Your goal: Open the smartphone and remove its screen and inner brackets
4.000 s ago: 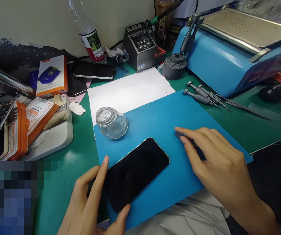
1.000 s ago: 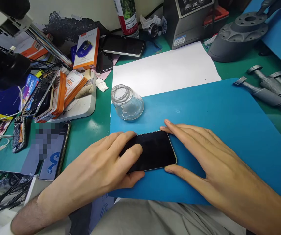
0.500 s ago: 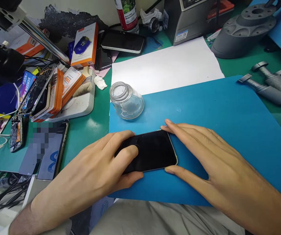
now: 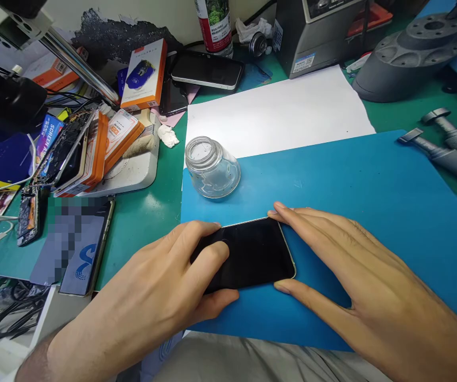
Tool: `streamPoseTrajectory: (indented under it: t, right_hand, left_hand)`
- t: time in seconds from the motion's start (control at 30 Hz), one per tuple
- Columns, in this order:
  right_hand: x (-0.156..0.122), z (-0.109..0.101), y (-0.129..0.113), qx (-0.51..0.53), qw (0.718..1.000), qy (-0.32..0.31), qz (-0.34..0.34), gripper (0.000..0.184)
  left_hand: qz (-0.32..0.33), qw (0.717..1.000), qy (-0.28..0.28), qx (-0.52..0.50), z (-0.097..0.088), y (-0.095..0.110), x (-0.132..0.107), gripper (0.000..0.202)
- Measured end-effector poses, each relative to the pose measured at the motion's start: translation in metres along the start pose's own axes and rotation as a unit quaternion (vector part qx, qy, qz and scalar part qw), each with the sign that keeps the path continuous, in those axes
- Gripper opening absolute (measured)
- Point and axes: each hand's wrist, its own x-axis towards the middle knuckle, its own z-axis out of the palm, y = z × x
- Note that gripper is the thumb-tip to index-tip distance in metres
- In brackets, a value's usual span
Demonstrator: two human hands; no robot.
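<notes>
Green counter [image 4: 152,204], matte blue mat [image 4: 332,175]; lower centre: left hand [image 4: 160,276] and right hand [image 4: 363,270], grips clasping a glossy black round-cornered phone [image 4: 256,254] edgewise.

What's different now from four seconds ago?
The black rectangular phone has swung clockwise, closer to parallel with the mat's far edge. The left hand now lies across its left end; the right hand came to its right corners, and the small dark piece it pinched is out of sight. The clear glass jar stayed on the blue mat.
</notes>
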Motion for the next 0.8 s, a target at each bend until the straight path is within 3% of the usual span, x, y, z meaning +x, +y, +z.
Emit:
streamPoseTrajectory:
  t: [0.43,0.63,0.73,0.8]
  right_hand:
    - [-0.002,0.001,0.001,-0.003,1.0,-0.001,-0.008,0.072]
    - [0.003,-0.002,-0.002,0.009,1.0,-0.012,0.001,0.075]
    - [-0.005,-0.006,0.006,0.015,1.0,-0.013,0.023,0.079]
    - [-0.025,-0.009,0.016,0.006,0.999,-0.005,0.047,0.085]
  left_hand:
    - [0.002,1.0,-0.022,-0.009,-0.001,-0.005,-0.002,0.026]
    - [-0.009,1.0,0.019,-0.007,0.005,0.0,0.001,0.025]
    - [-0.022,0.999,0.033,0.006,0.009,0.008,0.005,0.041]
    - [-0.026,0.998,0.049,0.024,0.012,0.013,0.007,0.058]
